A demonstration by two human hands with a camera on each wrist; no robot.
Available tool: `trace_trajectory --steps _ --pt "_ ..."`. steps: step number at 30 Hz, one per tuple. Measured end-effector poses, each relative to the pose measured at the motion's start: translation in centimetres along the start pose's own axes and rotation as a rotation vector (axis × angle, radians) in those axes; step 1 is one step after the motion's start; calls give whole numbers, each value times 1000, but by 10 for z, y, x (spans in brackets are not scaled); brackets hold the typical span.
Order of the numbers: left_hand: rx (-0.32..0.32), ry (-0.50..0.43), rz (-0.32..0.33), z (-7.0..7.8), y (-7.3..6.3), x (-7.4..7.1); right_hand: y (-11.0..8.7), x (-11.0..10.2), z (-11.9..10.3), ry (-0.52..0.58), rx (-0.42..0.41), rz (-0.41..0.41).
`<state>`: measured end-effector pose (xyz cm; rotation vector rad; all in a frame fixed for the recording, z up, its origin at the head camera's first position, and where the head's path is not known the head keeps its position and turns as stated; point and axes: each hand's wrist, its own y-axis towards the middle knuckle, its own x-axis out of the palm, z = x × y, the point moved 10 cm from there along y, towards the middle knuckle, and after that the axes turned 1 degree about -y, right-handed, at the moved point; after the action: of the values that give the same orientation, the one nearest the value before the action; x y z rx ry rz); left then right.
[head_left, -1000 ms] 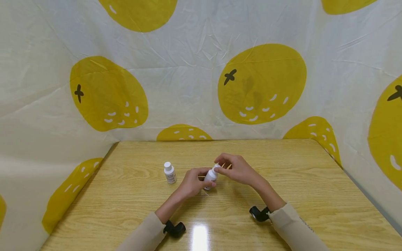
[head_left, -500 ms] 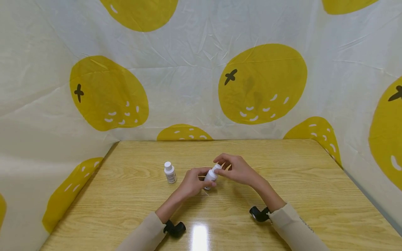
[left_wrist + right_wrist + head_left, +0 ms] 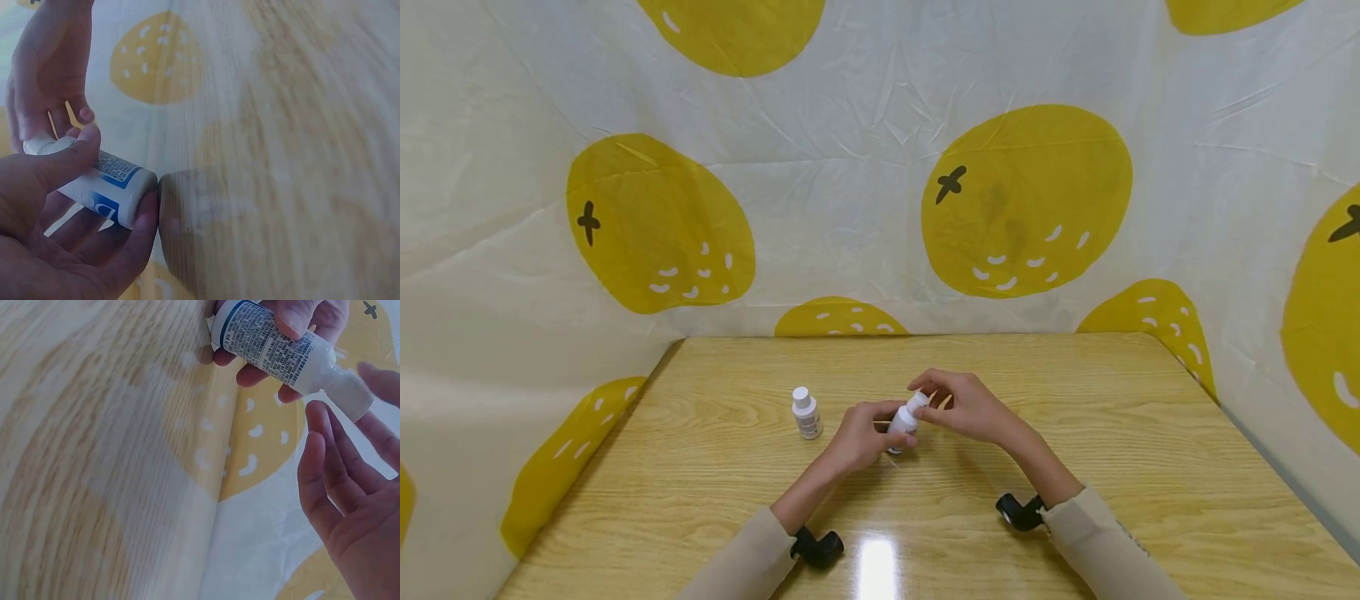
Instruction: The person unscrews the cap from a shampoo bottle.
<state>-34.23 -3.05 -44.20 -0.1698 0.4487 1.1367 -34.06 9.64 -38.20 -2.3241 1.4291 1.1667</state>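
left hand point(image 3: 857, 437): grips bottle point(image 3: 904, 419) body, axis tilted up-right | right hand point(image 3: 966, 406): fingers loosely around cap point(image 3: 917, 401), nearer it

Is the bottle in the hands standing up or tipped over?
Tipped. The left hand grips the bottle slanted, off the table, its cap end toward the right hand. The other bottle stands upright.

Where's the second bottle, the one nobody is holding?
In the head view, the spare bottle stands upright on the table, just left of the left hand.
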Motion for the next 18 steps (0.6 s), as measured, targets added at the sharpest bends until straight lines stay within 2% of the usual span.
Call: trace_trajectory --steps 6,15,18 --pt "4 -10 -1 0 0 0 0 -2 2 -23 32 21" --pt "-2 -9 -4 -1 1 1 -1 0 0 7 -10 -9" --pt "-3 -7 -3 -1 1 1 -1 0 1 -4 2 -4"
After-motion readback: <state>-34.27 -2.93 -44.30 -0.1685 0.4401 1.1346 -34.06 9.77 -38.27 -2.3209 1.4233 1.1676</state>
